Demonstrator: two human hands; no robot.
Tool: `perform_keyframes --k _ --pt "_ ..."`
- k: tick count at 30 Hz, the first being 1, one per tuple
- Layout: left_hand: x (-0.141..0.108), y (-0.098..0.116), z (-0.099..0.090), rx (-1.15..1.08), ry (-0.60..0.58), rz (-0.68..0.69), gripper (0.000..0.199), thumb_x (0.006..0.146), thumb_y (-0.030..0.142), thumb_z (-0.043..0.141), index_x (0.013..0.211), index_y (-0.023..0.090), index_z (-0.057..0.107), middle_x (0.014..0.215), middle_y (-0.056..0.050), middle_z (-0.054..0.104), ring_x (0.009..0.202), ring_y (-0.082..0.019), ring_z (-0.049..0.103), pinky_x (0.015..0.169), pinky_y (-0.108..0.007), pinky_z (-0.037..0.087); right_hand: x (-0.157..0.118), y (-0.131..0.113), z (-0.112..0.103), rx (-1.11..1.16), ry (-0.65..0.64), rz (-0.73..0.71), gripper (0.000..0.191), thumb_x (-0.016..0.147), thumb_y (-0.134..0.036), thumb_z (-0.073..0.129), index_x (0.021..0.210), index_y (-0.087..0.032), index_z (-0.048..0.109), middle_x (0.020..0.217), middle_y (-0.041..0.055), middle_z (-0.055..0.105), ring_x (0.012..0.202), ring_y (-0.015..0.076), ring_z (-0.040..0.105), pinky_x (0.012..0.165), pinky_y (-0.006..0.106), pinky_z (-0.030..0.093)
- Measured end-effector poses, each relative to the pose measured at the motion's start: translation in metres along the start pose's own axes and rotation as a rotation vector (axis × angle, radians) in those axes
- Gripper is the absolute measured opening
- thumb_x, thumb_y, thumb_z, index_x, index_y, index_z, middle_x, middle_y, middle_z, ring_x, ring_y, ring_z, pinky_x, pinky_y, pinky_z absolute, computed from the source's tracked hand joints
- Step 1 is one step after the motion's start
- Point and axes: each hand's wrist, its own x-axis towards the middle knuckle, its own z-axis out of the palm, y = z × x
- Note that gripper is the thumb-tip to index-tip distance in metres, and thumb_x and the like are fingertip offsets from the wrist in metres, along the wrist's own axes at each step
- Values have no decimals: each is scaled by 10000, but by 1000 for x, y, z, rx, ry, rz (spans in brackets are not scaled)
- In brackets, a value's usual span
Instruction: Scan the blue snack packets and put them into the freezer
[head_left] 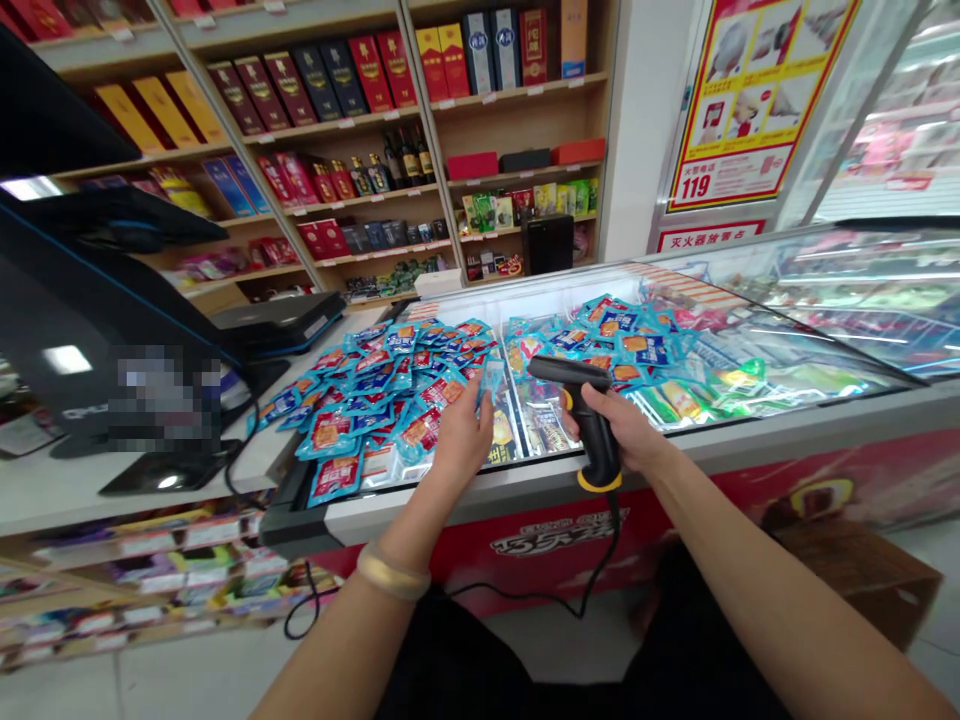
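Observation:
My right hand (622, 425) is wrapped round the grip of a black barcode scanner (596, 420) with yellow trim. Its head points left, towards my left hand (463, 430), whose fingers are closed on a small blue snack packet (493, 378) with its pale side showing. Left of that hand, a big heap of blue-edged snack packets (375, 385), with red or dark blue labels, covers the freezer's glass top. Behind the scanner lies a second pile of similar packets (622, 325). The scanner's black cable (611, 545) hangs down in front of the freezer.
A chest freezer (720, 455) with frozen goods under its glass stretches right. At left, a checkout terminal (112, 330) stands on a white counter (75, 500). Shelves of boxes and bottles (345, 120) line the back. A brown carton (862, 570) sits on the floor at right.

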Motion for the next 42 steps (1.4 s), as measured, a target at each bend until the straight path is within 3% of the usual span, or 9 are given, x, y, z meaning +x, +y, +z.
perform_keyframes --k 6,10,14,18,23,27,32,36,42 --pt "43 58 50 -36 -148 161 425 960 216 385 1361 196 525 1192 -118 693 1093 -245 658 959 -381 499 -17 -28 -66 26 215 -76 485 701 -650 712 833 -199 589 595 -7 555 544 137 508 504 262 412" --pt "65 92 93 -44 -291 246 459 955 231 416 1409 186 462 1419 -141 538 1358 -261 461 1111 -440 389 -23 -42 -104 43 387 -99 491 680 -665 715 826 -219 570 598 -4 550 517 154 511 459 283 402" --pt "65 108 124 130 -548 180 673 900 447 555 1480 172 352 1585 -192 284 1469 -395 225 1136 -599 285 -26 -45 -120 66 409 -112 490 721 -705 639 831 -239 535 582 -8 525 518 176 533 461 308 425" --pt "59 109 129 188 -567 171 658 928 509 477 1493 210 320 1613 -170 224 1481 -416 164 1128 -650 248 -27 -43 -120 79 384 -128 471 753 -700 603 845 -243 533 589 -7 521 523 180 533 485 320 439" --pt "57 103 108 174 -470 194 638 930 479 493 1492 230 322 1615 -158 223 1491 -394 145 1134 -666 220 -26 -42 -116 103 401 -108 456 743 -670 642 838 -232 558 603 1 532 533 174 526 493 307 426" --pt "50 78 78 193 -319 202 604 933 395 511 1470 163 363 1555 -208 329 1460 -369 264 1156 -592 247 -23 -38 -100 121 391 -93 452 728 -655 674 830 -230 560 606 -8 536 527 155 508 472 281 407" --pt "29 14 33 186 -108 199 542 889 328 553 1389 153 438 1423 -202 483 1375 -320 413 1120 -533 350 -7 -20 -53 131 271 -49 484 692 -658 707 822 -214 566 597 -17 554 525 138 517 481 263 402" --pt "6 -32 -8 252 -49 149 556 838 295 586 1364 173 457 1368 -183 529 1310 -311 480 1072 -502 417 9 0 -4 139 147 16 494 684 -658 712 790 -197 571 581 -16 557 510 125 505 479 255 392" --pt "-24 -47 -48 486 -103 -60 663 766 323 623 1395 176 472 1351 -171 558 1259 -373 496 1043 -534 396 22 22 49 92 35 93 521 640 -653 751 794 -174 617 562 -4 589 489 110 509 471 233 393"
